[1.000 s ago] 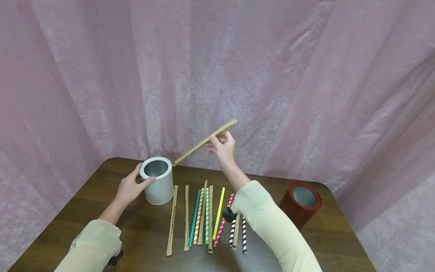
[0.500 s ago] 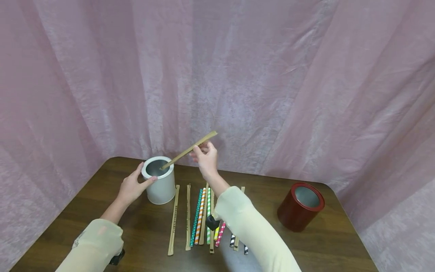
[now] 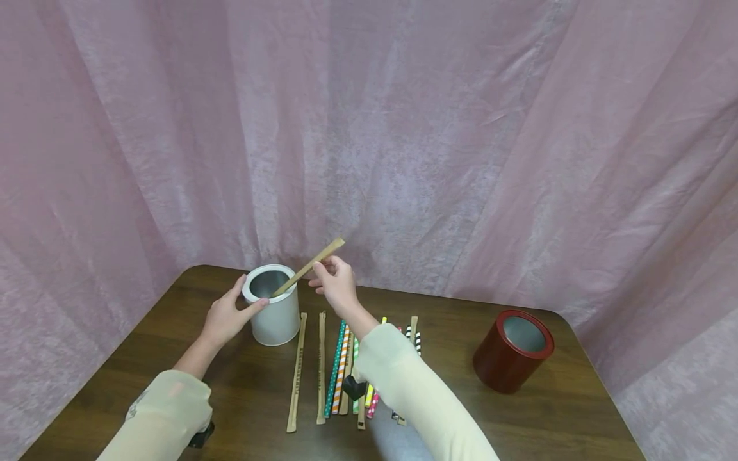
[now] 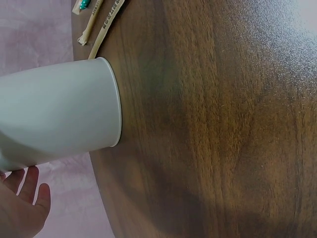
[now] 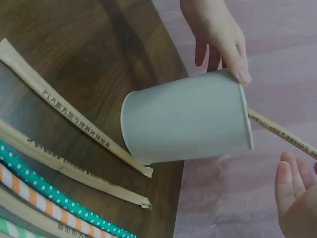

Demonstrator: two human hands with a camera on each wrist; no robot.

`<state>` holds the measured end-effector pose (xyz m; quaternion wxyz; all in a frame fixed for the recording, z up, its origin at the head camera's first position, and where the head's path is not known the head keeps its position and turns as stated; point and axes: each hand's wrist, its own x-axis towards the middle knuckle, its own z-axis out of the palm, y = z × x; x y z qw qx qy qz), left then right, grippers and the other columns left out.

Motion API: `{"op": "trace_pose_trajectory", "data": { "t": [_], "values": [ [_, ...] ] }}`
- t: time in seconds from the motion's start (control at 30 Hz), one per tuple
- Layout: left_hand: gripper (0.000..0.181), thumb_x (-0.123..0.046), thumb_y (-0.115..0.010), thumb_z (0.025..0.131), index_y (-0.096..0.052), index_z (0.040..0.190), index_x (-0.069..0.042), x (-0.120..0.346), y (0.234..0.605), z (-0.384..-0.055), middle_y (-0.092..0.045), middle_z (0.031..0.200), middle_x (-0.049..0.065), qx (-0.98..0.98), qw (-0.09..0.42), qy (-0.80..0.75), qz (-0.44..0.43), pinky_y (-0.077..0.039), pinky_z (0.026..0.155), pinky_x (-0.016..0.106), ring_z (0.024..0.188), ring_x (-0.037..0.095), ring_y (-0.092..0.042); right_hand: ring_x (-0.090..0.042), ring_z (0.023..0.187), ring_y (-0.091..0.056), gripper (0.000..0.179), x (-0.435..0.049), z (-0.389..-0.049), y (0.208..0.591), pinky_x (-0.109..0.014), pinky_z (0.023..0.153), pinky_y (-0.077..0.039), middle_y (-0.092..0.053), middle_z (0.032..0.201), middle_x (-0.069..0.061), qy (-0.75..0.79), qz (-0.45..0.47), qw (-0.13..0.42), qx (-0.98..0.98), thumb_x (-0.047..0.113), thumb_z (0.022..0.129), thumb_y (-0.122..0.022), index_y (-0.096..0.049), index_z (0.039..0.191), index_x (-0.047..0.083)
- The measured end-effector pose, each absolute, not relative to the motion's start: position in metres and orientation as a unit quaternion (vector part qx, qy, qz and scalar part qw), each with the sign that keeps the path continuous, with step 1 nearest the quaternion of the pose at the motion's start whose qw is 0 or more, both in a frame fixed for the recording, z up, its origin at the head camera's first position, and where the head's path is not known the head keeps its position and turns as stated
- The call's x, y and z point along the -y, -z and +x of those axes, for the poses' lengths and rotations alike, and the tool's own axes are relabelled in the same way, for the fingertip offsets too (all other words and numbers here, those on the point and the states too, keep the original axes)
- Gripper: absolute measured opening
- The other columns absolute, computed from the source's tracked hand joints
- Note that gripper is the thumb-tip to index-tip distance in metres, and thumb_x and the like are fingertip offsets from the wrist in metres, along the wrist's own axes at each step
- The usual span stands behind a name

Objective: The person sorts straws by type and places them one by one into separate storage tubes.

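A white tin (image 3: 275, 321) stands upright at the table's far left, its mouth facing up. My left hand (image 3: 226, 315) grips it by the rim, thumb on the near side and fingers on the left. My right hand (image 3: 337, 282) pinches a paper-wrapped straw (image 3: 314, 264) in its upper half. The straw slants down to the left, its lower end inside the tin's mouth and out of sight in the right wrist view. Nearest the tin on the table lies another paper-wrapped straw (image 5: 64, 106), with printed lettering along it.
A row of loose straws lies mid-table, partly under my right sleeve: a teal dotted straw (image 3: 334, 371), an orange striped straw (image 3: 341, 368), several other coloured and wrapped ones. A red tin (image 3: 507, 358) stands at the right. A pink curtain (image 3: 403, 141) hangs behind the table (image 3: 461, 410).
My right hand has moved left and down with the wrapped straw, whose lower end went from beside the white tin's rim to inside its mouth. The left hand keeps its grip.
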<state>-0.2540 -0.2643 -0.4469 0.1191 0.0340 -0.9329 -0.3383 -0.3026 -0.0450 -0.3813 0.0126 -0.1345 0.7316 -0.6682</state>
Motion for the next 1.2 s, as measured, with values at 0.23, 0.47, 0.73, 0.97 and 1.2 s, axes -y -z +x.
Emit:
{"op": "trace_pose_trajectory", "data": {
  "t": [0.23, 0.47, 0.73, 0.97, 1.2],
  "values": [
    [0.087, -0.056, -0.052, 0.079, -0.017, 0.141, -0.006, 0.265, 0.448, -0.255, -0.03, 0.136, 0.028, 0.933, 0.115, 0.338, 0.035, -0.03, 0.092, 0.061, 0.121, 0.047, -0.032, -0.024, 0.074, -0.065, 0.033, 0.032, -0.302, 0.395, -0.031, 0.06, -0.054, -0.062, 0.103, -0.016, 0.632, -0.136, 0.061, -0.761, 0.028, 0.09, -0.05, -0.057, 0.113, 0.005],
    [0.087, -0.056, -0.053, 0.079, -0.017, 0.141, -0.006, 0.268, 0.449, -0.256, -0.03, 0.137, 0.027, 0.932, 0.116, 0.342, 0.038, -0.03, 0.093, 0.06, 0.122, 0.047, -0.031, -0.027, 0.076, -0.064, 0.029, 0.005, -0.307, 0.408, -0.03, 0.06, -0.053, -0.062, 0.104, -0.015, 0.624, -0.135, 0.084, -0.765, 0.023, 0.089, -0.052, -0.057, 0.113, 0.007],
    [0.087, -0.056, -0.053, 0.079, -0.017, 0.141, -0.006, 0.27, 0.45, -0.257, -0.03, 0.137, 0.028, 0.932, 0.116, 0.342, 0.035, -0.029, 0.093, 0.06, 0.122, 0.047, -0.031, -0.013, 0.068, -0.061, 0.031, -0.031, -0.315, 0.416, -0.039, 0.069, -0.053, -0.059, 0.106, -0.015, 0.629, -0.1, 0.122, -0.761, 0.018, 0.086, -0.056, -0.055, 0.115, 0.007],
    [0.088, -0.056, -0.052, 0.079, -0.016, 0.141, -0.006, 0.269, 0.448, -0.256, -0.029, 0.138, 0.027, 0.932, 0.112, 0.343, 0.036, -0.029, 0.092, 0.061, 0.122, 0.048, -0.03, -0.013, 0.067, -0.061, 0.032, -0.059, -0.319, 0.429, -0.042, 0.07, -0.052, -0.059, 0.107, -0.019, 0.621, -0.076, 0.144, -0.767, 0.015, 0.085, -0.057, -0.054, 0.116, 0.006],
    [0.087, -0.055, -0.053, 0.08, -0.016, 0.141, -0.006, 0.268, 0.446, -0.256, -0.029, 0.138, 0.027, 0.93, 0.11, 0.348, 0.037, -0.029, 0.092, 0.061, 0.122, 0.048, -0.03, -0.028, 0.079, -0.062, 0.033, -0.078, -0.315, 0.439, -0.044, 0.071, -0.052, -0.06, 0.103, -0.017, 0.603, -0.062, 0.145, -0.782, 0.009, 0.084, -0.057, -0.052, 0.115, 0.002]
  ]
}}
